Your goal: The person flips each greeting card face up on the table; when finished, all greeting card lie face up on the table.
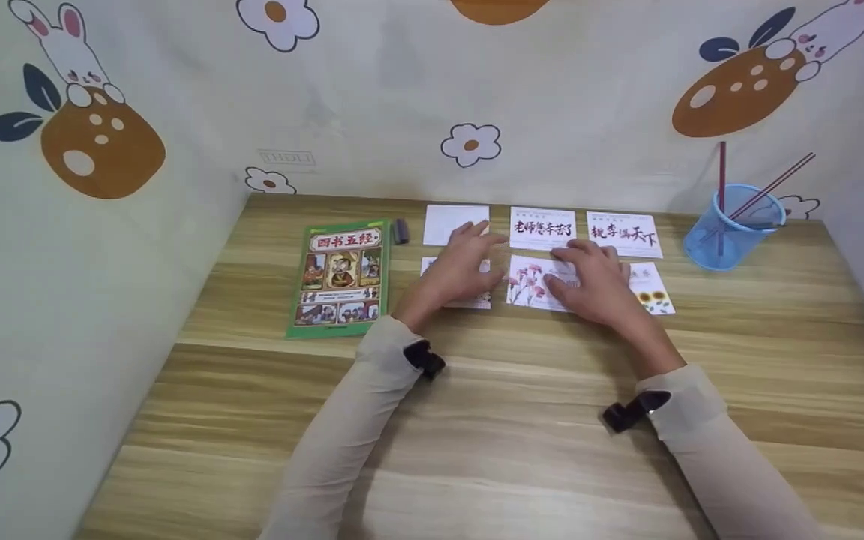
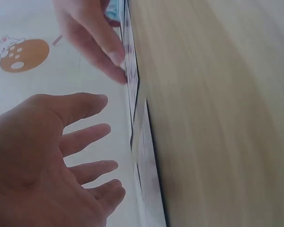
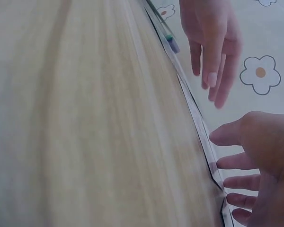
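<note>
Six cards lie in two rows on the wooden counter [image 1: 522,420]. The right hand [image 1: 589,283] lies flat, fingers straight, over the pink-flower card [image 1: 526,283] in the near row's middle. The left hand [image 1: 462,262], fingers spread and relaxed, is over the near left card [image 1: 477,301]; contact is unclear. Two far cards [image 1: 542,227] carry brush-written Chinese characters. A green book [image 1: 340,277] at left reads 四书五经.
</note>
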Tool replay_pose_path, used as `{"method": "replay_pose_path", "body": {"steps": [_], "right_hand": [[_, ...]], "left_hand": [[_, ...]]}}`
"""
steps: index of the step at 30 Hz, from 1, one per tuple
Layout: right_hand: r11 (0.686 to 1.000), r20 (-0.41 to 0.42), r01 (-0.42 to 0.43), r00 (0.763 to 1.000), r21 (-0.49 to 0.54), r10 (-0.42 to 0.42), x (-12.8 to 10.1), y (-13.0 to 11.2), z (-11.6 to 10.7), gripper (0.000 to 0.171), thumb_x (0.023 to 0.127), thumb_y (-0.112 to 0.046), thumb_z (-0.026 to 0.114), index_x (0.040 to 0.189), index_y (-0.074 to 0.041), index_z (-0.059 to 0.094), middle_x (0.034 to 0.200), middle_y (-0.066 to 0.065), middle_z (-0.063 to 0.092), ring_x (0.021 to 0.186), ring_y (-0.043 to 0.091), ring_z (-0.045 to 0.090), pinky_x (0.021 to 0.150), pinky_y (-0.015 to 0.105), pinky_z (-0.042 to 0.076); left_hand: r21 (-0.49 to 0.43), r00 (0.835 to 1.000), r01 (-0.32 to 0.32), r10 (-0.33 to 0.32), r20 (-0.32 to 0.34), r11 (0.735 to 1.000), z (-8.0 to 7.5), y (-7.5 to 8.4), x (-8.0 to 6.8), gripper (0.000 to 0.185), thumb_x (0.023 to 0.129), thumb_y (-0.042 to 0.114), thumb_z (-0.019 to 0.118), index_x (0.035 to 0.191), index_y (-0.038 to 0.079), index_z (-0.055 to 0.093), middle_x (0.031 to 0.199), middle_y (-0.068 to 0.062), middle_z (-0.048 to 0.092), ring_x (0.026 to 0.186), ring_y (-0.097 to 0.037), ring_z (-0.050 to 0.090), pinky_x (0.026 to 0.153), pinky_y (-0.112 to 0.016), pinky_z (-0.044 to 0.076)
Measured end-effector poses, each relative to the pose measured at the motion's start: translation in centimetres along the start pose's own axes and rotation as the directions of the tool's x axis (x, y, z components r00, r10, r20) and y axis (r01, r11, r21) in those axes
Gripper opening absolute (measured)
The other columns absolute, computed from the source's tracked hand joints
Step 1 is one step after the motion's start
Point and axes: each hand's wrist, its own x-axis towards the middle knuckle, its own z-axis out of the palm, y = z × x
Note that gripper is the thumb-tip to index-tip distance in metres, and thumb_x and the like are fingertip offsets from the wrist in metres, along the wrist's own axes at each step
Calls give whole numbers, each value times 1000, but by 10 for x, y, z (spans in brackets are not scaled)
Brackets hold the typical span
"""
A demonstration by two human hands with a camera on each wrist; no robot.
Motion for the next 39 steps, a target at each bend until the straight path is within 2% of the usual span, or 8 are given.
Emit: {"method": "replay_pose_path", "body": {"steps": [2,6,11,18,23,27,34,39], "right_hand": [[999,-14,20,1000,32,-19,1,-2,3,56,102,-33,71,151,-6,62,165,27,45,146,53,37,118,72,26],[992,-26,90,996,89,-88,5,-12,8,59,103,-31,72,153,-3,59,164,26,47,152,49,36,126,70,21],[984,32,146,988,98,-150,14,-32,19,64,103,-32,71,156,0,53,165,26,47,156,45,39,132,64,25],[978,94,167,979,123,-179,30,-62,37,69,103,-33,69,160,-1,48,170,25,41,161,42,35,135,59,26],[977,144,187,969,100,-200,38,-76,47,73,105,-40,66,165,-5,43,174,22,36,164,40,32,136,57,25],[979,178,196,963,50,-201,39,-79,50,74,106,-43,63,165,-3,42,173,22,38,164,39,32,136,56,25],[985,204,171,963,29,-174,37,-79,50,76,106,-46,63,165,-2,41,175,19,36,165,37,30,137,55,23],[984,203,172,963,39,-177,35,-78,50,76,106,-44,65,165,-3,41,175,19,36,165,37,31,137,55,23]], "left_hand": [[-11,998,38,-39,-45,999,-7,-11,-7,55,104,25,69,155,9,57,171,-21,43,163,-43,30,137,-54,22],[-31,984,122,-125,-125,992,-20,-32,-19,53,102,21,71,152,8,60,163,-18,54,157,-37,43,135,-50,30],[-109,960,214,-230,-160,971,-27,-47,-24,51,104,18,68,153,8,59,158,-13,60,152,-33,48,132,-47,36],[-140,946,280,-298,-129,950,-27,-47,-24,52,106,25,67,155,12,57,162,-11,57,155,-32,46,131,-49,37],[-133,942,299,-315,-118,945,-28,-46,-25,53,106,27,67,157,14,55,164,-9,55,156,-32,45,131,-50,37],[-107,940,305,-317,-124,946,-29,-43,-26,54,106,26,68,157,14,55,163,-11,56,155,-33,46,131,-49,38],[-102,923,354,-365,-121,930,-29,-39,-26,56,106,28,68,158,15,54,164,-11,54,156,-34,45,130,-50,39],[-174,924,328,-354,-146,928,-27,-41,-25,57,106,30,68,159,15,53,164,-12,54,155,-35,46,130,-50,39]]}}
